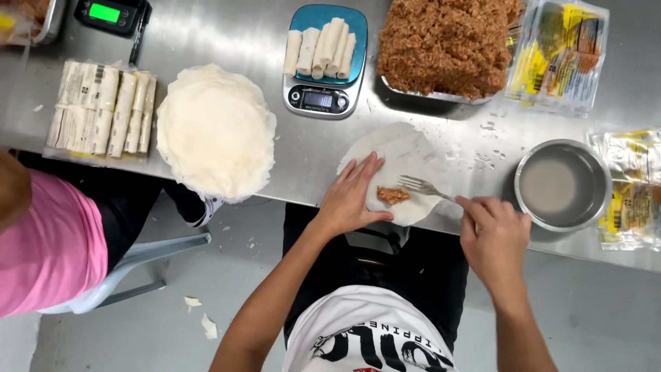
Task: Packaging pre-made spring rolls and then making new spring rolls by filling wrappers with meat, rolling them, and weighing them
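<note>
My left hand [350, 196] lies flat with fingers spread on the near left edge of a thin white round wrapper [399, 162] on the steel table. A small lump of brown minced filling [392, 195] sits on the wrapper just right of my thumb. My right hand [492, 234] grips the handle of a metal fork [423, 187], whose tines rest on the wrapper beside the filling.
A tray heaped with brown filling [444, 45] stands at the back. A blue kitchen scale [323, 62] carries several rolled wrappers. A stack of round wrappers [215, 131], packed rolls [100, 107], a metal bowl of cloudy liquid [559, 184], plastic packets [561, 52]. A person in pink [48, 241] sits left.
</note>
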